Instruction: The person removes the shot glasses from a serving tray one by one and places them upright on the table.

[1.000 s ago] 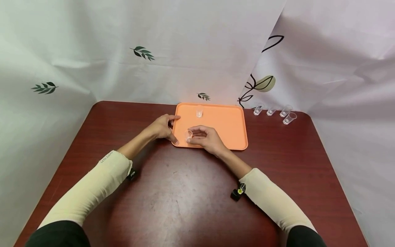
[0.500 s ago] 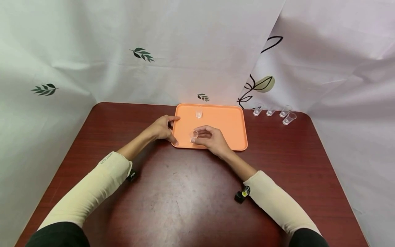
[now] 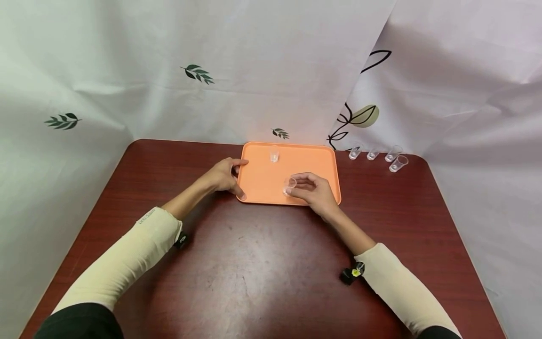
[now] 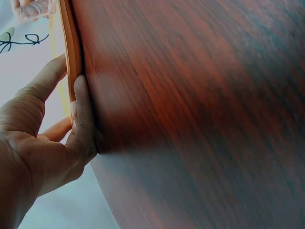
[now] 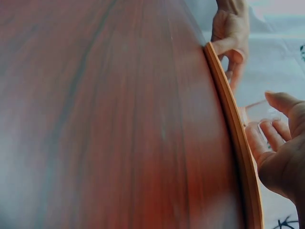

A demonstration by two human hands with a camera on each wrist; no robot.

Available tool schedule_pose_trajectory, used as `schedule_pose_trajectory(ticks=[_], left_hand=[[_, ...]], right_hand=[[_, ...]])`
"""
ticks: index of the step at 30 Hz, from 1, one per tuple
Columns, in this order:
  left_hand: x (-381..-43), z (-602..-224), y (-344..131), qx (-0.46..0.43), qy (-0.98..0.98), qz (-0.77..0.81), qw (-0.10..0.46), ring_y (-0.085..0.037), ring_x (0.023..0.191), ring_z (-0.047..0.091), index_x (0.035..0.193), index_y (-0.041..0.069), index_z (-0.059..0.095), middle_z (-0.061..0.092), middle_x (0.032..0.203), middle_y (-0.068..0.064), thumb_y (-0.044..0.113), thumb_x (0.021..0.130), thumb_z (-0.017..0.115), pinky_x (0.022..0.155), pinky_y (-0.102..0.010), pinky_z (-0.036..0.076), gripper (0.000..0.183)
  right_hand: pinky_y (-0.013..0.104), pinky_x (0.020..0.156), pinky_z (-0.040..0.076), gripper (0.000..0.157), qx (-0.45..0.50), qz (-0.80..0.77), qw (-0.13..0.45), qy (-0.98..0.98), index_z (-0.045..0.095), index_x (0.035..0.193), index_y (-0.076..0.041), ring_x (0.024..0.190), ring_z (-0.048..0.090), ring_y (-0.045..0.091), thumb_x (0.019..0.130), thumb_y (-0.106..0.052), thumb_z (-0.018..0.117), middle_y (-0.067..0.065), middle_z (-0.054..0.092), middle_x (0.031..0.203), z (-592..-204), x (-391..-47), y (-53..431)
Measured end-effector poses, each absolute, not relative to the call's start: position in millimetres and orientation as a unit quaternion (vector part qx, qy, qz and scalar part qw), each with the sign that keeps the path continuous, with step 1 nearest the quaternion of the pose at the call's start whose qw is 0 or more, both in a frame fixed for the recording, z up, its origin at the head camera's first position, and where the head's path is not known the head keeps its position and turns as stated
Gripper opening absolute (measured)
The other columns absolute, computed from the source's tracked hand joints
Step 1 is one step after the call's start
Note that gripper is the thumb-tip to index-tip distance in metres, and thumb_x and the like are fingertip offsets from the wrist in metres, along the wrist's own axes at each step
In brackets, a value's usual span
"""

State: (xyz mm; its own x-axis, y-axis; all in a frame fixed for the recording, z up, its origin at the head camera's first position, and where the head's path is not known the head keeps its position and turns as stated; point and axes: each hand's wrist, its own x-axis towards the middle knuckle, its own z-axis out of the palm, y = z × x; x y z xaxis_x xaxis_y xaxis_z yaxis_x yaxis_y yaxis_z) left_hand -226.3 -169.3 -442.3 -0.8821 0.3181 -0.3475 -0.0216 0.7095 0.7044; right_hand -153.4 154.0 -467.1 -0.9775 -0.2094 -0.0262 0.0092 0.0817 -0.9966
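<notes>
An orange tray lies at the far side of the table. My left hand grips its left end; the left wrist view shows the fingers against the tray's rim. My right hand holds a small clear cup between thumb and fingers over the front half of the tray. In the right wrist view that cup stands just inside the rim; whether it touches the tray I cannot tell. Another clear cup stands upright near the tray's back edge.
Several clear cups stand on the dark red wooden table, right of the tray by the back edge. A pale leaf-printed curtain hangs close behind the table and along its sides.
My right hand has moved rightward along the tray's front part with the cup in its grip. The left hand stays at the tray's left end, and the other cups have not moved.
</notes>
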Motion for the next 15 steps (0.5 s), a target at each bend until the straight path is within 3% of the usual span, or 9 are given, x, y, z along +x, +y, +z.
schedule_pose_trajectory(ticks=[8, 15], left_hand=[[-227, -444, -166, 0.076, 0.894, 0.373, 0.235, -0.029, 0.114, 0.048, 0.172, 0.012, 0.049, 0.048, 0.13, -0.014, 0.006, 0.063, 0.111, 0.096, -0.039, 0.047, 0.126], [-226, -444, -167, 0.076, 0.893, 0.378, 0.232, -0.029, 0.114, 0.049, 0.172, 0.011, 0.049, 0.049, 0.131, -0.015, 0.004, 0.063, 0.11, 0.095, -0.037, 0.048, 0.125]], right_hand=[[0.022, 0.093, 0.066, 0.045, -0.039, -0.688, 0.038, 0.723, 0.072, 0.136, 0.009, 0.104, 0.079, 0.006, 0.094, 0.002, 0.088, -0.006, 0.081, 0.111, -461, -152, 188], [0.019, 0.092, 0.066, 0.046, -0.03, -0.699, -0.016, 0.714, 0.07, 0.135, 0.016, 0.104, 0.079, 0.003, 0.093, 0.009, 0.087, -0.009, 0.083, 0.11, -455, -155, 218]])
